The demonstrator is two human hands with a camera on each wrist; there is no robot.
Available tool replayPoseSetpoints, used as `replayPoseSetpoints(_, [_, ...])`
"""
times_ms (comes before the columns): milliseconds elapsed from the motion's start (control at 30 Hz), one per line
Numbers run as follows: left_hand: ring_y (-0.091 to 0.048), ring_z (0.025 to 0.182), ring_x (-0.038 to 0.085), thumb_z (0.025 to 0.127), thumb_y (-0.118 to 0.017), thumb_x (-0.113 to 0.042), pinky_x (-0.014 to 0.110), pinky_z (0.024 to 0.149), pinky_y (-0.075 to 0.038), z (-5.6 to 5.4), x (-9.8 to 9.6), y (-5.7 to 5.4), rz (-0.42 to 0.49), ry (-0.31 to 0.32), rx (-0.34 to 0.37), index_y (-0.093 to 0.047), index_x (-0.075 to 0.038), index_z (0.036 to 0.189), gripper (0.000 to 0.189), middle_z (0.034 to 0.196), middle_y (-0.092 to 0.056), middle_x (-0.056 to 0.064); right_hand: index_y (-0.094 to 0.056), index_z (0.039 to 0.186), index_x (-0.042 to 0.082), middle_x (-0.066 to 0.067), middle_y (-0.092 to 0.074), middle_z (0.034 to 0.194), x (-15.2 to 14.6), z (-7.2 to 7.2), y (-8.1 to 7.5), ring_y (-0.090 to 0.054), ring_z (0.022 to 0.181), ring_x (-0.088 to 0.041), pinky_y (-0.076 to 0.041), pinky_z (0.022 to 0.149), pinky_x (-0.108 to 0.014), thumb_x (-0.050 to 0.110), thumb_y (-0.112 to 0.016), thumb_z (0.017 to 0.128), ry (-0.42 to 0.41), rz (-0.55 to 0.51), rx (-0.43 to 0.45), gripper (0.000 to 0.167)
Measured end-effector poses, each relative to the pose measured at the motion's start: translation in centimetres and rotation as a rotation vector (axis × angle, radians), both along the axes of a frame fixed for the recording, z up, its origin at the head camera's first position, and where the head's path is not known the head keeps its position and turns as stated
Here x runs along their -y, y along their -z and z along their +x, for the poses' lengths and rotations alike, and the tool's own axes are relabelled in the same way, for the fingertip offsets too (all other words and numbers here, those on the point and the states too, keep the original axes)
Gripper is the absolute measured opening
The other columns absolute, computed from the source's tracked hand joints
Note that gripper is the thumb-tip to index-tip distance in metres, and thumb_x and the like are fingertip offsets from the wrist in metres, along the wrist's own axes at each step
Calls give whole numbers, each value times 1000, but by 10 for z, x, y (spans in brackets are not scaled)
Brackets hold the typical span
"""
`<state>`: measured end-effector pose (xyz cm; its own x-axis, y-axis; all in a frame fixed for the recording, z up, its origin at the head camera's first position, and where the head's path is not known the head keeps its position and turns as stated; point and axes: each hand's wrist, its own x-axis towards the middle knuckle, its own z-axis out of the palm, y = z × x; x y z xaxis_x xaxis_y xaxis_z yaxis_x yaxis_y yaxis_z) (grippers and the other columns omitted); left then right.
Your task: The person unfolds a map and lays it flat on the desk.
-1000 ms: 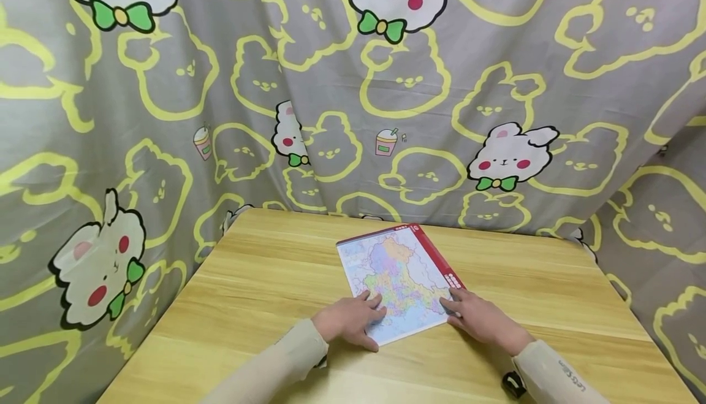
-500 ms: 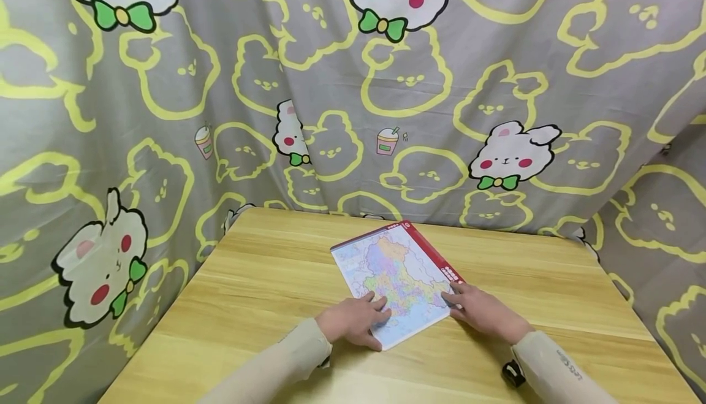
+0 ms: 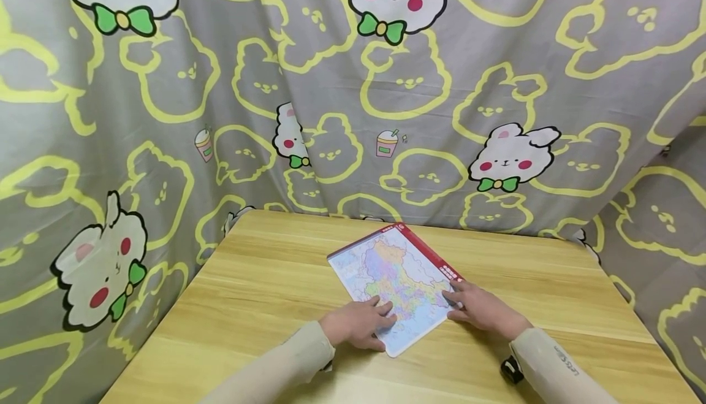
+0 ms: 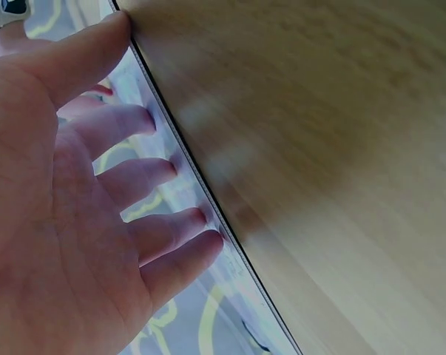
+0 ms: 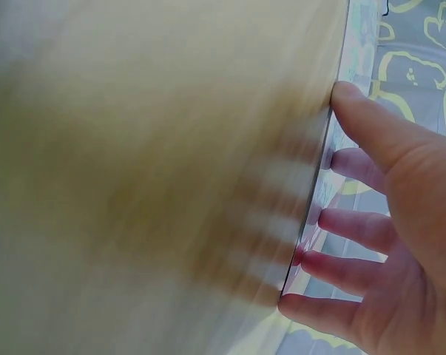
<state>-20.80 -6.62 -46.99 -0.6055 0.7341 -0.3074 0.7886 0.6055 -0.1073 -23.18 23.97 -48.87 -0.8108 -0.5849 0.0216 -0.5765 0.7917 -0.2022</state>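
A thin rectangular map board [image 3: 413, 278] with a red border and a many-coloured map lies turned at an angle on the table. My left hand [image 3: 358, 324] rests on its near left edge, fingers spread over the map and thumb at the edge. At the right corner, my right hand [image 3: 485, 309] touches the board with its fingertips on top. Up close in the left wrist view, the fingers [image 4: 182, 259] reach straight to the board's dark rim. The right wrist view has the thumb [image 5: 363, 111] and outstretched fingers along the opposite edge.
The wooden table [image 3: 237, 306] spreads around the board on all sides. Behind it and along both sides hangs a grey curtain [image 3: 331, 73] with cartoon rabbits. A black band [image 3: 512, 368] sits at the right sleeve's cuff.
The map board has turned counterclockwise on the table, its far corner swinging left and its near corner shifting right. Both hands stay on it, the left one moving slightly right.
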Motion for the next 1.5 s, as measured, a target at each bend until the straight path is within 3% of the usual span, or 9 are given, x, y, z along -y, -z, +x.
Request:
replayPoseSetpoints(400, [-30, 137, 24, 91, -52, -54, 32, 104, -35, 2, -4, 2, 16, -26, 33, -37, -32, 146, 61, 151, -31, -3, -57, 128, -1, -31, -44, 135, -1, -4, 2, -41, 122, -49, -38, 95, -58, 31, -64, 90, 1, -12, 32, 50])
replayPoseSetpoints(833, [-30, 137, 23, 93, -50, -53, 30, 104, -34, 2, -11, 6, -7, 15, -14, -37, -32, 145, 58, 151, -31, -5, -57, 128, -3, -32, -45, 133, -5, -11, 7, -42, 121, -50, -37, 96, -58, 27, -63, 91, 4, -10, 0, 47])
replayPoseSetpoints(1200, [-30, 137, 23, 93, -49, -51, 33, 101, -39, 3, -17, 6, -18, 27, -15, -36, -34, 146, 57, 152, -30, -5, -59, 127, -1, -31, -48, 130, -9, -20, 9, -47, 117, -47, -41, 92, -56, 34, -64, 89, -2, 4, -25, 51])
replayPoseSetpoints(1500, [-32, 136, 23, 95, -49, -48, 30, 102, -37, 4, -21, 4, -21, 52, -38, -35, -33, 146, 55, 152, -30, -5, -57, 128, -3, -31, -46, 132, -9, -25, 4, -46, 118, -48, -39, 94, -57, 28, -64, 90, 20, -10, 18, 49])
